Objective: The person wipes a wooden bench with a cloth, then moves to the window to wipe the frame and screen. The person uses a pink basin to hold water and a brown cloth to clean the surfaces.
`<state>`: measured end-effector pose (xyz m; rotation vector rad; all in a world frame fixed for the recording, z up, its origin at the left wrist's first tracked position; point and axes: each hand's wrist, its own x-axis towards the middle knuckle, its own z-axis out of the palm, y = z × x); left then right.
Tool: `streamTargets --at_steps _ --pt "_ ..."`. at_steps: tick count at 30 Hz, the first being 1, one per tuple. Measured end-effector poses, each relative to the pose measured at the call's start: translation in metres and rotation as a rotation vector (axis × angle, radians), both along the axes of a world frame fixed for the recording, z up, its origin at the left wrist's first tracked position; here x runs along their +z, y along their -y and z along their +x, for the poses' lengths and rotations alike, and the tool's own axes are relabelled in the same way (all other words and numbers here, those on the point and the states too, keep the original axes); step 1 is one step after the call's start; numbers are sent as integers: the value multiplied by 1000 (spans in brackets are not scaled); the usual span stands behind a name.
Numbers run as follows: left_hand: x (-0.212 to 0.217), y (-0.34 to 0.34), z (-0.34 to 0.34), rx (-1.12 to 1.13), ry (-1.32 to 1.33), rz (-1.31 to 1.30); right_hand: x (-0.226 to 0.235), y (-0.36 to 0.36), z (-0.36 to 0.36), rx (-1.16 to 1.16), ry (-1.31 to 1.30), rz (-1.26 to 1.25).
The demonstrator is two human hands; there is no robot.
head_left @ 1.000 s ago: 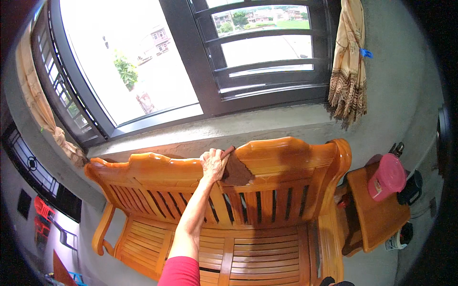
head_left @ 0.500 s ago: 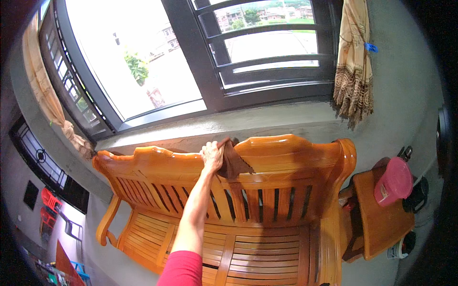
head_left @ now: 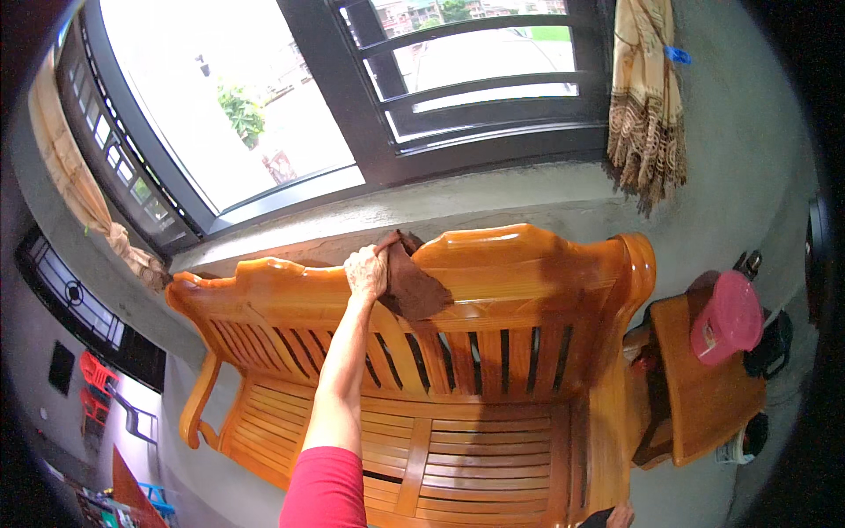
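Note:
My left hand (head_left: 367, 272), at the end of a bare forearm with a red sleeve, is closed on a brown cloth (head_left: 418, 286). The cloth drapes over the top rail and down the front of the backrest of a glossy orange-brown wooden bench (head_left: 493, 255). The bench has a slatted back and a slatted seat. At the lower edge, by the bench's right end, a small part of my right hand (head_left: 622, 516) shows, fingers bent, against a dark thing (head_left: 597, 519). The picture's edge cuts off most of both.
Behind the bench run a grey sill (head_left: 493, 189) and a dark-framed window (head_left: 493, 145). Tied curtains (head_left: 647, 106) hang at both sides. To the right, a small wooden table (head_left: 713, 405) bears a pink bucket (head_left: 729, 319). Red chairs (head_left: 93, 387) stand far left.
The view has shifted slightly. My left hand and the brown cloth have moved a little left along the backrest's top. Part of my right hand has come into view at the lower edge.

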<state>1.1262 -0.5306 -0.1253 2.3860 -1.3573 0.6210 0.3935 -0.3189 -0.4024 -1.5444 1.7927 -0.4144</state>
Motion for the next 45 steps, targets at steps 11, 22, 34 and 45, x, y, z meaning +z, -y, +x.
streamTargets --at_steps 11,22,34,45 --pt "-8 8 6 61 9 -41 -6 -12 -28 -6 14 5" --pt "-14 -6 39 -315 -772 -491 -5 3 -20 33 4 2" --pt "-23 3 -21 -293 108 -110 -16 -26 -30 -40 -42 -33" --pt "-21 11 -14 -216 66 -33 -29 -39 -40 -59 -43 -36"
